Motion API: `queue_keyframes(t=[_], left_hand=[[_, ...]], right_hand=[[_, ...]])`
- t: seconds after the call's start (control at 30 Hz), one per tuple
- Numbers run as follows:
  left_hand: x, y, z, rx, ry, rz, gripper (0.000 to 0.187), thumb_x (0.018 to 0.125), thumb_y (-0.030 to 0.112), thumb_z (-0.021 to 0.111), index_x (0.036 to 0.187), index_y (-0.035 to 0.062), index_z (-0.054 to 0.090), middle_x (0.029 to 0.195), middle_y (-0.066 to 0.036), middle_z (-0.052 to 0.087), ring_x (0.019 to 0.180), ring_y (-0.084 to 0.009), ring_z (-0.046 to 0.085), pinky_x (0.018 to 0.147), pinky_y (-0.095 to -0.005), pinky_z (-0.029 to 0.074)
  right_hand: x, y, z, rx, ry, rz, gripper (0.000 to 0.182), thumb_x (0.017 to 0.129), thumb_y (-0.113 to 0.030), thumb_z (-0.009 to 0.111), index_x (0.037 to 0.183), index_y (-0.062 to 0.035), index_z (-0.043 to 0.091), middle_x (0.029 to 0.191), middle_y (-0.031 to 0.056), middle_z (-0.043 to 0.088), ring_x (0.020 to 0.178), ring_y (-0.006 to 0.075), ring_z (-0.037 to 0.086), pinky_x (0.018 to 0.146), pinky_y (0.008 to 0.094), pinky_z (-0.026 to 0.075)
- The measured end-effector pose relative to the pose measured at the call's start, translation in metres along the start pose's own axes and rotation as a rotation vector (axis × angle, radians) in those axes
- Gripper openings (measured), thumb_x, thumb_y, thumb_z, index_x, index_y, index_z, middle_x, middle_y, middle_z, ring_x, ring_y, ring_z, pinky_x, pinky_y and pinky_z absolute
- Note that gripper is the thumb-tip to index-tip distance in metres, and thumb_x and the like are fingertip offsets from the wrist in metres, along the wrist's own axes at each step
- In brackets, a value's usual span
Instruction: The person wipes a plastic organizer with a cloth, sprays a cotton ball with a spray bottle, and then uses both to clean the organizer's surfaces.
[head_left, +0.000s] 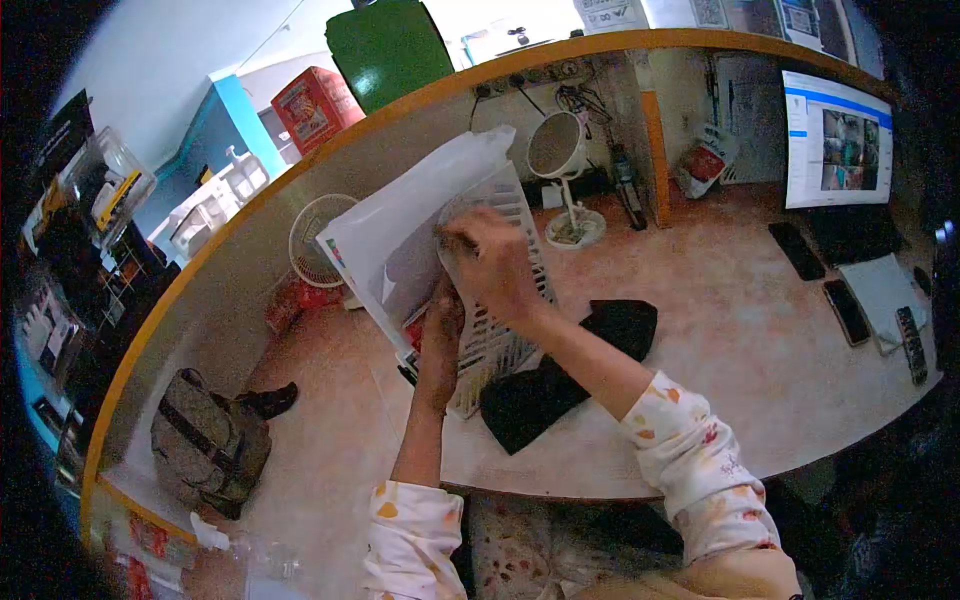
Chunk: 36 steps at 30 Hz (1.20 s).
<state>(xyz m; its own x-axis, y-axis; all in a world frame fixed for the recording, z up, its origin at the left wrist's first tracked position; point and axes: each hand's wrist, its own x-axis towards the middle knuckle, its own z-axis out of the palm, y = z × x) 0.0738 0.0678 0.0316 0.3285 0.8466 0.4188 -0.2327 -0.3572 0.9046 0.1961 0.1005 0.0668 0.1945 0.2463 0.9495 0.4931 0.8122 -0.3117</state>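
A white slatted plastic basket (515,200) stands tilted on the desk, with a large white plastic bag or sheet (400,235) along its left side. My left hand (441,325) reaches in between the sheet and the basket, its fingers partly hidden. Over the basket's opening, my right hand (485,255) has its fingers bent together; whatever they hold, if anything, is too small to name. Something red shows beside my left hand. A black cloth (540,400) lies under my right forearm, against the basket's lower right side.
Behind the basket are a round mirror on a stand (556,145) and a white fan (322,240). A patterned bag (212,440) sits at the left. To the right are a monitor (838,140), phones (847,311) and a notebook (885,300). A wooden-edged partition (400,100) surrounds the desk.
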Motion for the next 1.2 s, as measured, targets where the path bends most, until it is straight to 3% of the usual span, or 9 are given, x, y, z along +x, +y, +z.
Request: queue_keyframes(t=[0.1, 0.23, 0.37, 0.5, 0.7, 0.83, 0.9, 1.0, 1.2], left_hand=[[0.016, -0.038, -0.028, -0.158, 0.096, 0.037, 0.057, 0.091, 0.035, 0.045, 0.138, 0.0067, 0.029, 0.14, -0.005, 0.034, 0.128, -0.0202, 0.031, 0.109, -0.0327, 0.021], [0.01, -0.034, -0.02, -0.094, 0.053, 0.043, 0.057, 0.091, 0.036, 0.045, 0.138, 0.006, 0.029, 0.141, -0.006, 0.032, 0.129, -0.0206, 0.029, 0.11, -0.0329, 0.019], [0.017, -0.076, -0.056, -0.075, 0.105, 0.039, 0.056, 0.092, 0.035, 0.044, 0.137, 0.0048, 0.03, 0.139, -0.006, 0.034, 0.128, -0.021, 0.031, 0.109, -0.033, 0.021], [0.012, -0.047, -0.033, -0.013, 0.077, 0.044, 0.057, 0.092, 0.037, 0.041, 0.137, 0.0045, 0.028, 0.14, -0.008, 0.032, 0.129, -0.0222, 0.029, 0.108, -0.0336, 0.02], [0.011, -0.035, -0.022, 0.106, 0.027, 0.066, 0.06, 0.093, 0.04, 0.038, 0.139, 0.004, 0.025, 0.142, -0.01, 0.029, 0.131, -0.0238, 0.026, 0.108, -0.0344, 0.018], [0.009, -0.02, -0.017, 0.191, -0.039, 0.102, 0.062, 0.093, 0.043, 0.035, 0.14, 0.004, 0.023, 0.144, -0.012, 0.026, 0.133, -0.0251, 0.023, 0.108, -0.0347, 0.016], [0.02, -0.061, -0.05, 0.012, 0.047, 0.012, 0.059, 0.093, 0.039, 0.038, 0.139, 0.0045, 0.026, 0.143, -0.01, 0.028, 0.131, -0.0234, 0.026, 0.108, -0.0339, 0.02], [0.036, -0.109, -0.082, -0.266, 0.168, -0.12, 0.055, 0.092, 0.034, 0.042, 0.138, 0.0053, 0.03, 0.142, -0.006, 0.031, 0.129, -0.0208, 0.031, 0.107, -0.0328, 0.025], [0.014, -0.044, -0.027, -0.02, 0.096, -0.015, 0.055, 0.093, 0.034, 0.04, 0.138, 0.0049, 0.03, 0.141, -0.007, 0.033, 0.128, -0.0211, 0.032, 0.106, -0.0331, 0.025]], right_hand=[[0.004, 0.0, 0.004, -0.039, 0.029, 0.1, 0.01, 0.073, 0.0, 0.058, 0.083, -0.0003, 0.061, 0.083, 0.0151, 0.058, 0.079, 0.0333, 0.06, 0.068, 0.0371, 0.048], [-0.015, -0.003, 0.0, -0.004, -0.049, 0.034, 0.01, 0.073, 0.0, 0.058, 0.083, 0.0006, 0.061, 0.082, 0.0158, 0.057, 0.077, 0.0336, 0.059, 0.066, 0.0374, 0.047], [0.006, -0.003, -0.007, -0.02, -0.062, 0.049, 0.011, 0.073, 0.0, 0.058, 0.084, 0.0008, 0.06, 0.081, 0.0166, 0.056, 0.076, 0.0347, 0.058, 0.067, 0.0381, 0.046], [-0.003, -0.002, 0.009, -0.041, 0.059, 0.007, 0.013, 0.073, -0.001, 0.059, 0.085, 0.0011, 0.06, 0.083, 0.0172, 0.057, 0.077, 0.0359, 0.057, 0.068, 0.0382, 0.046], [0.005, 0.0, -0.004, -0.083, -0.093, -0.101, 0.012, 0.072, 0.001, 0.059, 0.084, 0.0019, 0.058, 0.086, 0.0184, 0.057, 0.083, 0.0361, 0.056, 0.071, 0.0392, 0.046], [0.023, 0.006, -0.001, -0.104, 0.02, -0.038, 0.013, 0.072, 0.001, 0.059, 0.085, 0.0011, 0.058, 0.086, 0.0178, 0.057, 0.082, 0.036, 0.056, 0.071, 0.0394, 0.046], [0.006, -0.002, 0.004, -0.08, 0.02, -0.02, 0.014, 0.072, 0.001, 0.059, 0.086, 0.0006, 0.059, 0.086, 0.0175, 0.057, 0.082, 0.0357, 0.056, 0.071, 0.0395, 0.046], [-0.008, 0.004, 0.005, -0.036, -0.039, -0.182, 0.015, 0.071, 0.002, 0.058, 0.085, 0.0001, 0.059, 0.085, 0.0171, 0.058, 0.082, 0.0356, 0.057, 0.072, 0.0392, 0.046], [0.025, 0.019, 0.003, -0.078, 0.112, -0.017, 0.013, 0.071, 0.002, 0.057, 0.084, -0.0009, 0.059, 0.083, 0.0159, 0.057, 0.083, 0.0371, 0.056, 0.072, 0.039, 0.046]])
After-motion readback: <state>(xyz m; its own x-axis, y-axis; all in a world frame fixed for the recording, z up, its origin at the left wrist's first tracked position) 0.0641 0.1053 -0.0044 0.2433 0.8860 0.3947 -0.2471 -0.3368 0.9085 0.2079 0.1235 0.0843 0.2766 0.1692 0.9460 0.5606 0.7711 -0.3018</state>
